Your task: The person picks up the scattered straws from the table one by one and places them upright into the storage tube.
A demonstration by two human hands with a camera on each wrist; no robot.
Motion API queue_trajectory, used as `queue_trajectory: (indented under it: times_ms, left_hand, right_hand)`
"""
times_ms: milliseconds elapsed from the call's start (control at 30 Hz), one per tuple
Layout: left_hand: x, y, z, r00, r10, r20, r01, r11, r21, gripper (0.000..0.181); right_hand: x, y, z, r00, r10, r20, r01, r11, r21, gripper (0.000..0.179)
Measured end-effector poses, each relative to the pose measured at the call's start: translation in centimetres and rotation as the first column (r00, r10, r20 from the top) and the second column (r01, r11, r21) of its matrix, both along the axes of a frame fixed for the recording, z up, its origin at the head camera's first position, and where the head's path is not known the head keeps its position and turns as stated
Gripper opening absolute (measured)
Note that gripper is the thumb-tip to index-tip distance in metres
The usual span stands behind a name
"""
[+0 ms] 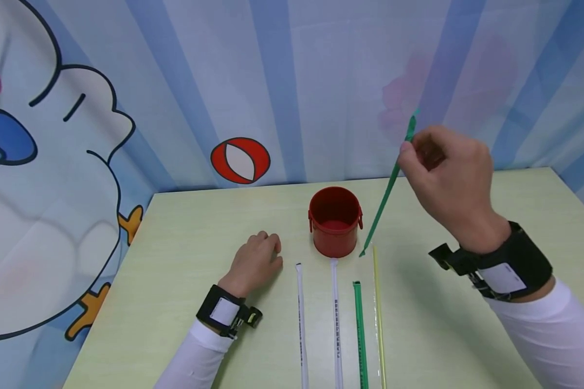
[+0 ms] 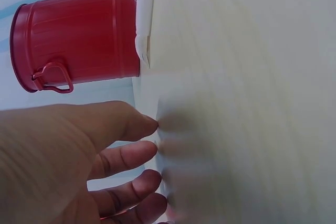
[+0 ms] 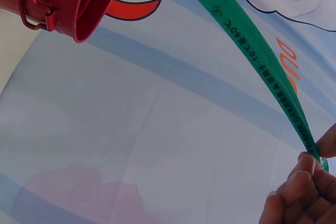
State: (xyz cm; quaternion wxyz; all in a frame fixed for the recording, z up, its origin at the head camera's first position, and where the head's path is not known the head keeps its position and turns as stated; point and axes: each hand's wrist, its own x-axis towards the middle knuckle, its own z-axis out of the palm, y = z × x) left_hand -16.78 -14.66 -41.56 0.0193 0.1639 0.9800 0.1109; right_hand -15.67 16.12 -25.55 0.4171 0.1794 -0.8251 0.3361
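Observation:
My right hand [image 1: 455, 181] is raised over the right side of the table, pinching a green wrapped straw [image 1: 388, 189] near its upper end between thumb and fingers. The straw slants down left, its lower tip beside the red bucket [image 1: 334, 240]. Dark print runs along its wrapper [image 3: 262, 59] in the right wrist view. My left hand [image 1: 257, 262] rests on the table left of the bucket. Its relaxed fingertips [image 2: 144, 127] are at the tabletop, with nothing held. The bucket stands upright, and its inside looks bare in the head view.
In front of the bucket lie two white wrapped straws [image 1: 302, 324] [image 1: 337, 324], another green wrapped straw [image 1: 360, 335] and a yellow straw [image 1: 379, 324] in a clear wrapper. Behind the pale table [image 1: 199, 227] hangs a blue striped cloth [image 1: 316, 97] with cartoon prints.

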Motion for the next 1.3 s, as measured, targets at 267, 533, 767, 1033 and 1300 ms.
queue_trajectory:
  times_ms: [267,533,767,1033,1300]
  left_hand:
    - [0.0,0.0,0.1,1.000,0.002,0.010,-0.002,1.000,0.007,0.009]
    - [0.1,-0.1,0.1,1.000,0.010,0.018,-0.010,1.000,0.007,0.009]
    - [0.1,0.0,0.0,1.000,0.004,0.003,-0.004,1.000,0.005,0.009]
    - [0.0,-0.1,0.0,1.000,0.007,0.000,-0.007,1.000,-0.008,0.010]
    - [0.0,-0.1,0.0,1.000,0.014,0.008,-0.014,1.000,-0.011,0.010]
  right_hand:
    - [-0.2,-0.4,0.2,0.997,0.043,-0.063,-0.048,0.995,-0.092,0.018]
    - [-0.3,-0.8,0.3,0.989,0.053,-0.141,-0.073,0.987,-0.144,0.022]
    - [-1.2,-0.9,-0.9,0.985,0.045,-0.168,-0.070,0.986,-0.148,0.025]
    - [-2.2,-1.9,-3.3,0.995,0.017,-0.103,-0.028,0.994,-0.109,0.021]
    - [-2.3,-2.9,-5.6,0.999,-0.001,-0.032,-0.001,0.997,-0.071,0.016]
